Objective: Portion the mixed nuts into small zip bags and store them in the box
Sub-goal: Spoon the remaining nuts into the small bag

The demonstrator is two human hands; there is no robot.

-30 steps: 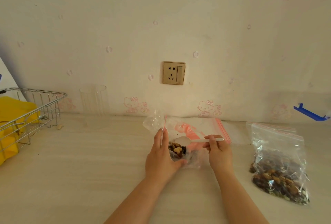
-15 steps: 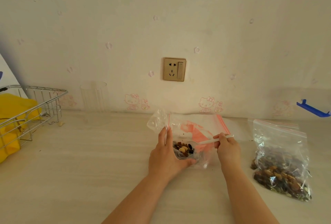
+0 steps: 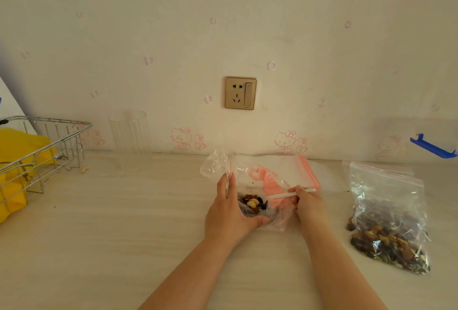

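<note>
My left hand [image 3: 229, 213] grips a small clear zip bag [image 3: 272, 218] at its mouth, holding it open on the table. My right hand [image 3: 308, 204] pinches the handle of a white plastic spoon [image 3: 285, 195]; the spoon's bowl sits inside the bag with a heap of mixed nuts [image 3: 252, 202] on it. A stack of flat red-striped zip bags [image 3: 292, 173] lies just behind. At the right stands a large zip bag of mixed nuts [image 3: 389, 230], its top open.
A wire basket [image 3: 47, 146] with yellow items stands at the left edge. A clear cup [image 3: 128, 131] is against the wall, and a wall socket [image 3: 240, 93] is above the table. A blue plastic piece [image 3: 431, 147] sticks in from the far right.
The spoon has gone down into the small bag with its nuts, and my right hand dropped lower. The view shifted slightly left.
</note>
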